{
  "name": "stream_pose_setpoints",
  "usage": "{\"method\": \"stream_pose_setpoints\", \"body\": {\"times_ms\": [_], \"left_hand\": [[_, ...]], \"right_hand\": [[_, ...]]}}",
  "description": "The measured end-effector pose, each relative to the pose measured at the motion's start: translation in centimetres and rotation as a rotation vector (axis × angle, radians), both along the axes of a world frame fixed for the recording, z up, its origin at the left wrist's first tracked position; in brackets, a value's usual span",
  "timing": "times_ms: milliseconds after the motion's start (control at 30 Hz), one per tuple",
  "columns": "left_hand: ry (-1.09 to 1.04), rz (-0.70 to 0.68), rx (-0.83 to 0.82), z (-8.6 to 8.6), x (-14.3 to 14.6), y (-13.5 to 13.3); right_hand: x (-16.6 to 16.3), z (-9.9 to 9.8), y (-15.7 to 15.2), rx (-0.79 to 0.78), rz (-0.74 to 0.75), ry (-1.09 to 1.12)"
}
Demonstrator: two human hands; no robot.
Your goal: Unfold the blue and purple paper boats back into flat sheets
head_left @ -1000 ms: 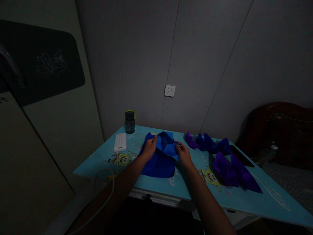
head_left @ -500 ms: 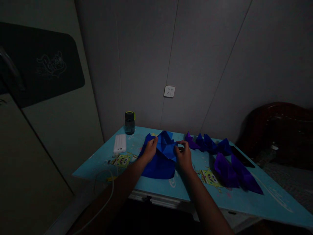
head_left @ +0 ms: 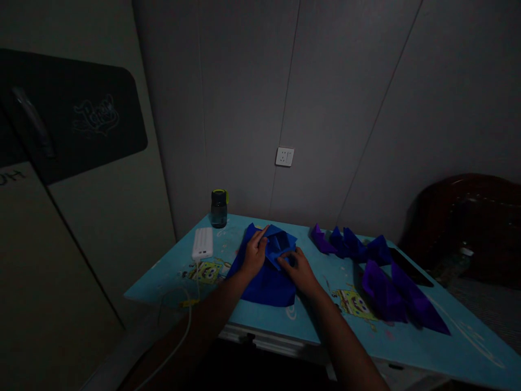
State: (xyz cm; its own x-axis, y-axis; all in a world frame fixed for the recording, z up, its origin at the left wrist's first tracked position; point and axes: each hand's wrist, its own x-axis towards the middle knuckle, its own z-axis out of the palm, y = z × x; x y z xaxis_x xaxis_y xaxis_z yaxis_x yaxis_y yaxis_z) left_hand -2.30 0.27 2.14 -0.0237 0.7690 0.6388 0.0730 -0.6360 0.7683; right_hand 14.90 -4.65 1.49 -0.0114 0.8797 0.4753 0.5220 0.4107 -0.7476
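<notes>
A partly folded piece of blue paper (head_left: 280,240), with a hollow in its middle, rests over a larger dark blue sheet (head_left: 266,285) on the table. My left hand (head_left: 254,254) grips its left side, fingers pointing up along the edge and the thumb near the hollow. At the lower right edge, my right hand (head_left: 300,270) has bent fingers closed on the same paper. Parts of the folds are hidden behind both hands. To the right stand purple folded-paper shapes (head_left: 385,293) and a row of dark blue ones (head_left: 354,245).
A water bottle (head_left: 218,209) and a white power bank (head_left: 202,243) with a cable (head_left: 188,320) are at the left of the blue table (head_left: 163,279). A dark flat object (head_left: 411,267) lies at the right edge. The wall with a socket (head_left: 284,156) stands behind.
The folded paper has been lowered and turned so its hollow faces me more. My right hand has moved down to its lower edge; my left hand's fingers have straightened. The view has shifted slightly.
</notes>
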Motion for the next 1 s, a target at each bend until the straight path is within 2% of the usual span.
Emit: {"method": "stream_pose_setpoints", "body": {"times_ms": [200, 333, 467, 700, 867, 1000], "left_hand": [[0.026, -0.028, 0.01, 0.2, -0.1, -0.5], [0.0, 0.011, -0.018, -0.1, 0.0, -0.1], [-0.061, 0.092, -0.077, -0.5, 0.4, 0.4], [-0.103, 0.085, -0.229, -1.1, 0.8, 0.9], [-0.078, -0.005, -0.175, -1.4, 0.8, 1.2], [-0.058, -0.01, -0.173, -1.5, 0.9, 1.5]], "right_hand": [[-0.3, -0.2, 0.1, -0.048, 0.041, 0.054], [-0.5, -0.2, 0.1, -0.028, 0.03, 0.047], [-0.7, 0.2, 0.0, 0.073, 0.003, 0.039], [-0.5, 0.2, -0.2, 0.25, -0.134, -0.098], [-0.3, 0.1, -0.2, 0.314, -0.211, -0.2], [-0.2, 0.2, -0.3, 0.335, -0.227, -0.245]]}}
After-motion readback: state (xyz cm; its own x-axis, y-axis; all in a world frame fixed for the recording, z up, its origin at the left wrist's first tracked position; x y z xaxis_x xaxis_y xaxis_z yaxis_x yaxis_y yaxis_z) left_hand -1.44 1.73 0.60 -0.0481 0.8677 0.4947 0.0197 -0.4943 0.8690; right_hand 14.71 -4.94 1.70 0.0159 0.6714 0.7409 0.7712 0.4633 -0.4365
